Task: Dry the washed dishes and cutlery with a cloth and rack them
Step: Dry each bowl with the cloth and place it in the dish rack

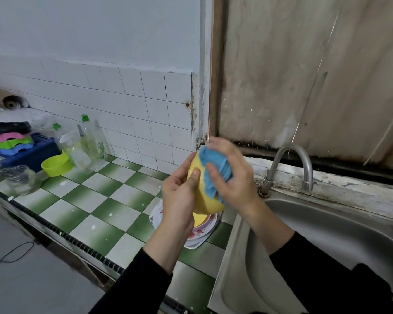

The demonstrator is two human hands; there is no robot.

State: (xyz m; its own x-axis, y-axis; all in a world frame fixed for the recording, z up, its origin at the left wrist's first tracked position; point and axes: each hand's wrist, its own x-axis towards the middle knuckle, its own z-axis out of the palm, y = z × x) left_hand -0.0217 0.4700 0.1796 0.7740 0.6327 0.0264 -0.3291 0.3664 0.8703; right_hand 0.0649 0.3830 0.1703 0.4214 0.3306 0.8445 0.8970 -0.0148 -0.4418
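The left hand (179, 191) grips the yellow bowl (208, 206) by its rim, in the air above a stack of plates (199, 233) on the checkered counter (104, 200); the right hand (234, 177) clutches a blue cloth (216, 162) pressed against the bowl, beside the sink (327, 234)

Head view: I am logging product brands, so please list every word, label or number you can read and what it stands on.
Nothing can be read in this view.
On the tall clear bottle, a green label: print too blurred to read.
The yellow bowl and the blue cloth: no text shows.
The plates below the bowl: red pattern only, no words.
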